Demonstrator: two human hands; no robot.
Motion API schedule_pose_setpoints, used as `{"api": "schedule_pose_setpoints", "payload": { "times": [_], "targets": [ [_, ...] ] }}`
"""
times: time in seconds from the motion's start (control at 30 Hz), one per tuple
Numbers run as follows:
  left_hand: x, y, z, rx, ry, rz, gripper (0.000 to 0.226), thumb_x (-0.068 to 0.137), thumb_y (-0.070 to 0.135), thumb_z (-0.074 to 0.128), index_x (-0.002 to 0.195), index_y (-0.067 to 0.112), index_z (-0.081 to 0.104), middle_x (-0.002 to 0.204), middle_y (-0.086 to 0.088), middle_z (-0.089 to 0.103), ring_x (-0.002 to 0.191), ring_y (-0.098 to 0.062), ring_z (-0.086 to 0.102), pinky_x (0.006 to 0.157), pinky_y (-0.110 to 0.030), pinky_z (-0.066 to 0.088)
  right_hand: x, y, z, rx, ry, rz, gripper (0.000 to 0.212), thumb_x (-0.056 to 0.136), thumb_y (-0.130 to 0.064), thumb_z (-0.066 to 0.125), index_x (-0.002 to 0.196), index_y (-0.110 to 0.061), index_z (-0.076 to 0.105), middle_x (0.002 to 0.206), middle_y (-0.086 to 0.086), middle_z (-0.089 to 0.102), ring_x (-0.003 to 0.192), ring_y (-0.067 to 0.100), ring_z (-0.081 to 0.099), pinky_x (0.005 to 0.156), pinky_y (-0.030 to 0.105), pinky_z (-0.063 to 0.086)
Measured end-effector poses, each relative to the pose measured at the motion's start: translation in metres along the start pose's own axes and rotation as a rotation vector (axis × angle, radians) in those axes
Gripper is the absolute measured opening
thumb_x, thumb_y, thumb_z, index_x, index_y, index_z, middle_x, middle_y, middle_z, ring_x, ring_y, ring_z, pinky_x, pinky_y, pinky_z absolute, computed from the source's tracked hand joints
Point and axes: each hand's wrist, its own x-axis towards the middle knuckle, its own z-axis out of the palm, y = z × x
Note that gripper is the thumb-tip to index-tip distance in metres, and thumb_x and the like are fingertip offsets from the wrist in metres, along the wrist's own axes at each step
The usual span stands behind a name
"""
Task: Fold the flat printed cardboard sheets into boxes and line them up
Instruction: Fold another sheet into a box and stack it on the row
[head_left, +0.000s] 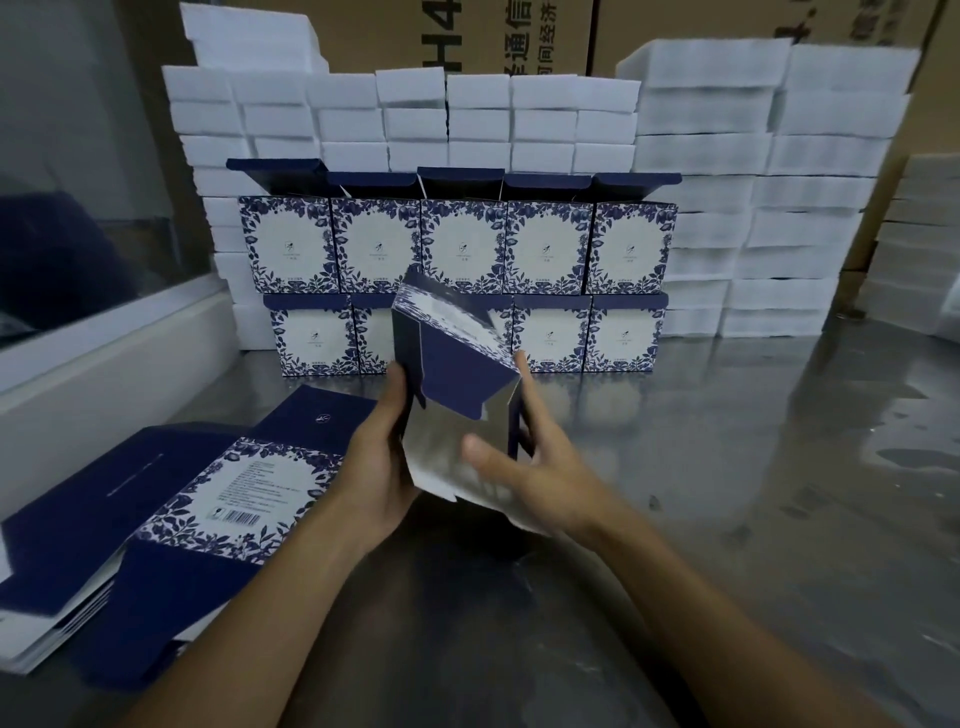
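Ten folded boxes (457, 244) stand lined up in two stacked rows at the back of the surface (727, 441); a stack of flat sheets (171, 514) remains on the left. Between them the half-formed box (457, 374) is held up — left hand (379, 467) gripping one side; right hand (524, 467), fingers spread, pressing the other.

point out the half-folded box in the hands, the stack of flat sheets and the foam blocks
half-folded box (457, 364), head view, dark blue inner panel
stack of flat sheets (244, 491), head view, white printed label on the top sheet
foam blocks (701, 156), head view, front face of the right-hand stack
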Motion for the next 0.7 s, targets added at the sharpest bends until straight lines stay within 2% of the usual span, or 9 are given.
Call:
{"api": "schedule_pose_setpoints", "payload": {
  "times": [0.07, 0.13, 0.23, 0.37, 0.47, 0.53, 0.6, 0.67, 0.7],
  "targets": [
    [0.002, -0.001, -0.002, 0.013, 0.126, 0.033, 0.062, 0.079, 0.059, 0.061, 0.130, 0.023, 0.063, 0.129, -0.008, 0.065, 0.115, -0.027, 0.064, 0.090, -0.042, 0.055, 0.002, -0.003, 0.000, -0.013, 0.126, 0.012, 0.065, 0.092, -0.041, 0.064, 0.151, -0.028, 0.040, 0.140, -0.008, 0.057, 0.120, -0.002, 0.057, 0.098, 0.024, 0.051],
    [0.004, -0.003, -0.008, 0.175, 0.286, 0.156, 0.067, 0.074, 0.049, 0.076, 0.134, 0.027, 0.058, 0.139, -0.006, 0.056, 0.122, -0.023, 0.059, 0.101, -0.045, 0.048, 0.005, -0.004, -0.002, 0.037, 0.315, 0.057, 0.034, 0.101, -0.040, 0.051, 0.119, -0.015, 0.064, 0.111, 0.006, 0.069, 0.092, 0.007, 0.069, 0.075, 0.027, 0.058],
    [0.004, -0.007, -0.013, 0.449, 0.279, 0.287, 0.072, 0.064, 0.045, 0.080, 0.131, 0.029, 0.060, 0.138, 0.004, 0.056, 0.123, -0.008, 0.055, 0.101, -0.033, 0.048, 0.006, -0.006, -0.006, 0.063, 0.486, 0.056, 0.054, 0.100, -0.051, 0.042, 0.106, -0.005, 0.068, 0.103, 0.020, 0.073, 0.097, 0.034, 0.069, 0.082, 0.049, 0.057],
    [0.004, -0.017, -0.012, 0.702, 0.146, 0.311, 0.096, 0.054, 0.051, 0.084, 0.141, 0.030, 0.048, 0.135, 0.013, 0.056, 0.125, -0.002, 0.051, 0.099, -0.024, 0.046, 0.007, -0.007, -0.012, 0.135, 0.535, -0.020, 0.051, 0.099, -0.054, 0.036, 0.085, -0.029, 0.078, 0.090, -0.004, 0.079, 0.086, 0.010, 0.075, 0.066, 0.023, 0.058],
    [0.004, -0.018, -0.009, 0.761, 0.112, 0.322, 0.085, 0.063, 0.049, 0.078, 0.141, 0.038, 0.045, 0.136, 0.017, 0.055, 0.125, 0.004, 0.049, 0.099, -0.018, 0.044, 0.013, -0.004, -0.019, 0.219, 0.543, 0.018, 0.056, 0.104, -0.052, 0.032, 0.081, -0.031, 0.078, 0.082, -0.012, 0.077, 0.076, 0.003, 0.074, 0.059, 0.017, 0.056],
    [0.005, -0.018, -0.007, 0.700, 0.127, 0.325, 0.057, 0.075, 0.045, 0.067, 0.130, 0.045, 0.051, 0.123, 0.022, 0.062, 0.115, 0.006, 0.056, 0.091, -0.016, 0.047, 0.015, -0.002, -0.024, 0.237, 0.584, 0.052, 0.047, 0.106, -0.046, 0.034, 0.086, -0.025, 0.071, 0.076, -0.015, 0.076, 0.071, 0.000, 0.072, 0.058, 0.014, 0.053],
    [0.006, -0.014, -0.004, 0.667, 0.257, 0.315, 0.024, 0.082, 0.050, 0.053, 0.100, 0.041, 0.066, 0.092, 0.016, 0.069, 0.087, -0.004, 0.063, 0.075, -0.028, 0.049, 0.016, -0.001, -0.029, 0.271, 0.644, 0.069, 0.035, 0.108, -0.039, 0.037, 0.093, -0.024, 0.065, 0.078, -0.012, 0.075, 0.066, 0.000, 0.070, 0.058, 0.013, 0.051],
    [0.010, -0.013, -0.006, 0.702, 0.408, 0.326, 0.036, 0.087, 0.050, 0.048, 0.062, 0.024, 0.054, 0.058, 0.008, 0.052, 0.057, -0.007, 0.047, 0.058, -0.034, 0.036, 0.016, -0.001, -0.032, 0.391, 0.706, 0.078, 0.019, 0.108, -0.029, 0.042, 0.105, -0.020, 0.059, 0.084, -0.001, 0.068, 0.057, 0.004, 0.065, 0.058, 0.018, 0.051],
    [0.010, -0.014, -0.007, 0.748, 0.428, 0.348, 0.045, 0.092, 0.044, 0.051, 0.056, 0.019, 0.042, 0.052, 0.007, 0.040, 0.052, -0.007, 0.036, 0.055, -0.033, 0.028, 0.015, -0.001, -0.033, 0.459, 0.742, 0.090, 0.011, 0.108, -0.023, 0.044, 0.113, -0.020, 0.053, 0.083, 0.001, 0.065, 0.052, 0.006, 0.061, 0.058, 0.020, 0.052]
  ]
}}
